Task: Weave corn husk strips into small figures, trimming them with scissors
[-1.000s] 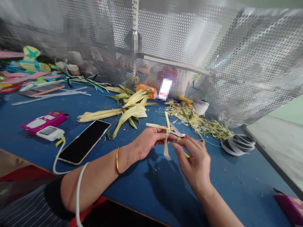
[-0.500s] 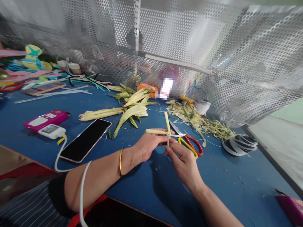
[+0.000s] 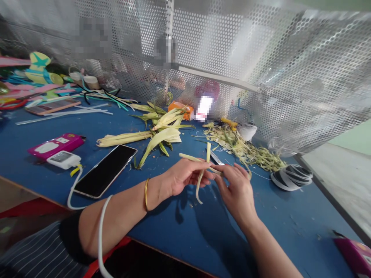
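Observation:
My left hand (image 3: 184,176) pinches crossed pale leaf strips (image 3: 203,164) just above the blue table (image 3: 162,227). One strip end hangs down in a curl below my fingers. My right hand (image 3: 236,187) closes on the right end of the same strips, its fingers touching the left fingertips. A gold bangle sits on my left wrist. Scissors (image 3: 216,157) lie behind my hands, mostly hidden by them.
A black phone (image 3: 104,170) with a white cable lies to the left, beside a white charger (image 3: 63,159) and a pink case (image 3: 53,144). Green-yellow leaves (image 3: 156,133) and a heap of trimmings (image 3: 246,148) lie beyond. A perforated metal screen (image 3: 261,65) closes the back.
My right hand has risen and moved right, covering the scissors' handles. A strip end that pointed straight down now hangs in a long curl below my left fingers.

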`<state>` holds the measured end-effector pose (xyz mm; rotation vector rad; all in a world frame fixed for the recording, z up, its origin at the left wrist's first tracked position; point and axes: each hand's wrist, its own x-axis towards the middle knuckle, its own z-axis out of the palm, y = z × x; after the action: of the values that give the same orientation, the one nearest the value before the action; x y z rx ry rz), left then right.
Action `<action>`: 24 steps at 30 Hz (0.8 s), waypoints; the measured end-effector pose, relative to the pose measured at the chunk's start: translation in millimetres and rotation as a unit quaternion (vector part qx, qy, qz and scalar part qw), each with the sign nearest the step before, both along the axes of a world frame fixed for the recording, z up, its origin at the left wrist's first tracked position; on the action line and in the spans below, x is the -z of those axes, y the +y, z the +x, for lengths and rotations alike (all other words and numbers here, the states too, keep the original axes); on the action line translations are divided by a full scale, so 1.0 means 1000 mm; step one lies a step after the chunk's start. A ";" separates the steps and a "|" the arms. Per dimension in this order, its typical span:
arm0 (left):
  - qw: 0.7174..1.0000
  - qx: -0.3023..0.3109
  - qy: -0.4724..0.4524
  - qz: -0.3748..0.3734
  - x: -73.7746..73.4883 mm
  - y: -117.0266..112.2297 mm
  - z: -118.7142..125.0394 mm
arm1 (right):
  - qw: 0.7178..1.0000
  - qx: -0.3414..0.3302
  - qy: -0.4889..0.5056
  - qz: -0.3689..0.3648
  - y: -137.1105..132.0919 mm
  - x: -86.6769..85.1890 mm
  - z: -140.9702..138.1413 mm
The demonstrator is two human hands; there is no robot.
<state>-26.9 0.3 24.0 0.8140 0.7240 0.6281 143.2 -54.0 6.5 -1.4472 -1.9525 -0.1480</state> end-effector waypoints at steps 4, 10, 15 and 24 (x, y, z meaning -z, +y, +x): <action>0.995 -0.013 0.056 0.076 0.003 -0.002 0.004 | 1.000 -0.023 0.002 -0.020 -0.002 0.002 -0.004; 0.994 -0.043 0.063 0.081 0.006 -0.003 0.007 | 0.998 -0.007 0.062 -0.019 -0.005 0.000 -0.006; 0.996 -0.047 0.057 0.041 0.004 0.000 0.004 | 0.986 -0.006 0.148 -0.081 0.001 0.001 -0.002; 0.988 -0.027 -0.089 -0.120 -0.003 0.005 -0.002 | 0.889 0.063 0.445 -0.086 0.010 0.005 0.006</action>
<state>-29.3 5.4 27.3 0.5114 0.6449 0.6399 149.6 -44.4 1.8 -1.3919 -1.1281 0.5583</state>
